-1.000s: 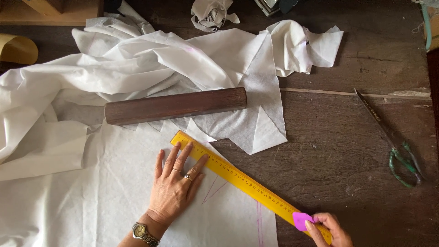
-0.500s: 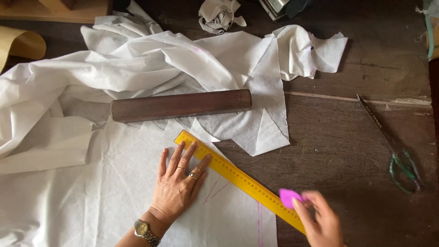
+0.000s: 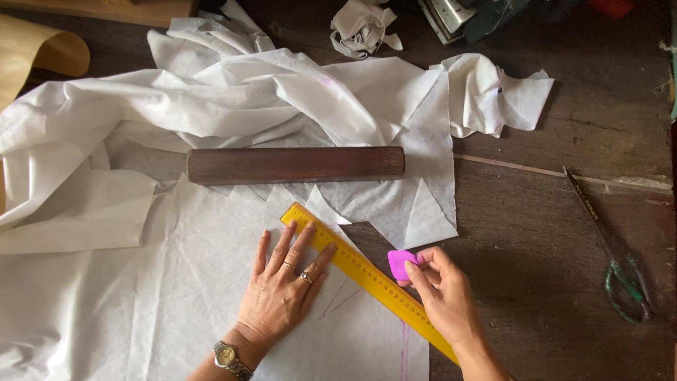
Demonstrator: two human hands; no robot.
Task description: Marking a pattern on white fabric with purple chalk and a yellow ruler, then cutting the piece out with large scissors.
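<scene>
Left hand (image 3: 282,296): grip wide, flat on white fabric (image 3: 141,310) beside yellow ruler (image 3: 367,279) | Right hand (image 3: 444,293): grip pinching pink chalk (image 3: 400,264) at ruler's right edge

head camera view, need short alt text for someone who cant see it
Seen from above, a left hand presses flat beside a yellow ruler laid diagonally on white fabric, while the right hand pinches a pink tailor's chalk at the ruler's far edge. A dark wooden roller lies on the cloth, and scissors rest on the dark table.

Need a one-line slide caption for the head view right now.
Left hand pins a yellow ruler on white cloth while the right hand holds pink chalk at its edge.
</scene>
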